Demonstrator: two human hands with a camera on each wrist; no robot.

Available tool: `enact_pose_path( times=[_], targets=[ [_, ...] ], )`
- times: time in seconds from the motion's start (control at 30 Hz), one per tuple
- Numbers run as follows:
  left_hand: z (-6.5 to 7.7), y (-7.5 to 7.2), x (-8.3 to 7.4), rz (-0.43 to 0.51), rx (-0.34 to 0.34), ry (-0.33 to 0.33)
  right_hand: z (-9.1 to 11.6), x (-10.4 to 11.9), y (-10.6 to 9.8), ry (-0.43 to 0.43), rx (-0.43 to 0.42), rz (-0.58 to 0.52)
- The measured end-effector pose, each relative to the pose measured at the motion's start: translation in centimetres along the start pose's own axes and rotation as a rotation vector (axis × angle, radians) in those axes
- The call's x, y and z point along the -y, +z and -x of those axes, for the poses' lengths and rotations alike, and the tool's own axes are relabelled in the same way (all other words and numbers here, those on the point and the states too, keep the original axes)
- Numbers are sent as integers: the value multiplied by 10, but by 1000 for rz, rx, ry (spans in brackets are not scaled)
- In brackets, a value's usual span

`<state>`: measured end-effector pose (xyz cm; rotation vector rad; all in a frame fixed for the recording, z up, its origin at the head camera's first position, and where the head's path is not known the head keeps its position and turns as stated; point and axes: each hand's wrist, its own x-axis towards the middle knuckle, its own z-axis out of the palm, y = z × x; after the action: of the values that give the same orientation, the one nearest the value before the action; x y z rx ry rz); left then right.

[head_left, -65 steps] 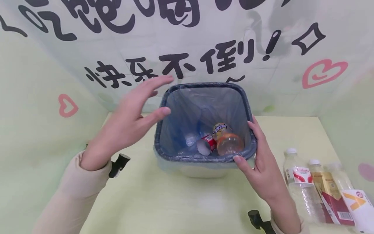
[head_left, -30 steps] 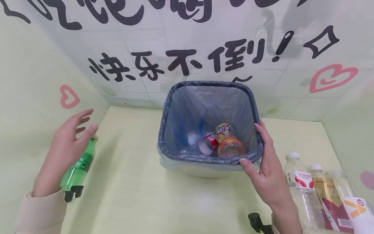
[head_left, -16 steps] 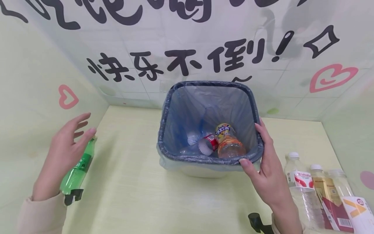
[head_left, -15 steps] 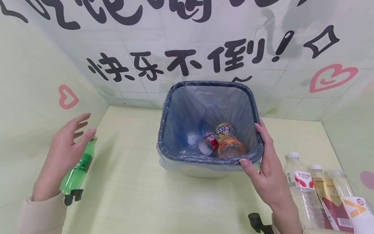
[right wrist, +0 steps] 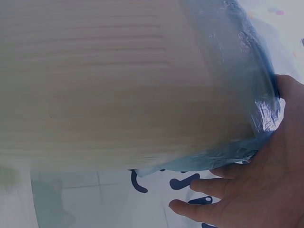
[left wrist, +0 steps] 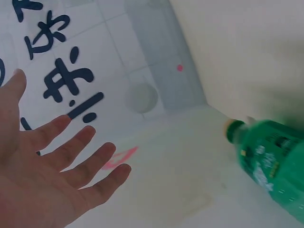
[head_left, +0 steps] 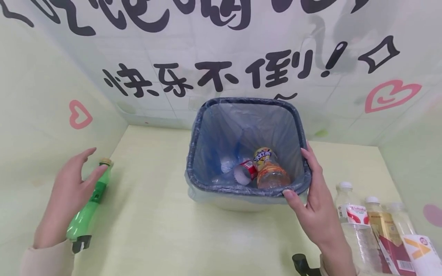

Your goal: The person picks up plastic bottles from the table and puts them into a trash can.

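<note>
My left hand point(head_left: 70, 191) is held at the left with its fingers apart and thumb spread, nothing in it. Partly behind the hand in the head view lies a green plastic bottle point(head_left: 83, 218), its yellowish cap toward the back wall. The left wrist view has the open palm on one side and that bottle point(left wrist: 273, 164) on the other, a gap between them. With my right hand point(head_left: 319, 207) I grip the front right corner of a bin point(head_left: 238, 202), thumb over the rim and fingers along its side. A bluish plastic liner point(right wrist: 237, 57) covers the rim.
Inside the bin lie an orange-labelled drink bottle point(head_left: 272, 174), a red can point(head_left: 246, 171) and other clear plastic. At the right are a clear bottle point(head_left: 359, 237), a gold and maroon labelled bottle point(head_left: 388, 230) and a white-labelled one point(head_left: 423, 247). Printed walls enclose the table.
My left hand has moved from above the bin's left rim out to the green bottle, lowering slightly in the last half second. The right hand keeps its grip on the bin.
</note>
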<state>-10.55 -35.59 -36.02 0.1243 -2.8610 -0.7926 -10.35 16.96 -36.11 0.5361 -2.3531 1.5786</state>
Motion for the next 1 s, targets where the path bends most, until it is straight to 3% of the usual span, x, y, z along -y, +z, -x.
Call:
enact_pose_path(
  times=[0.57, 0.8, 1.0],
  targets=[
    [17, 25, 77, -183, -3, -96, 5, 0, 2, 30, -2, -15],
    [17, 34, 97, -198, 13, -122, 4, 0, 4, -20, -19, -54],
    [17, 41, 103, -180, 16, -118, 3, -1, 4, -43, -17, -38]
  ],
)
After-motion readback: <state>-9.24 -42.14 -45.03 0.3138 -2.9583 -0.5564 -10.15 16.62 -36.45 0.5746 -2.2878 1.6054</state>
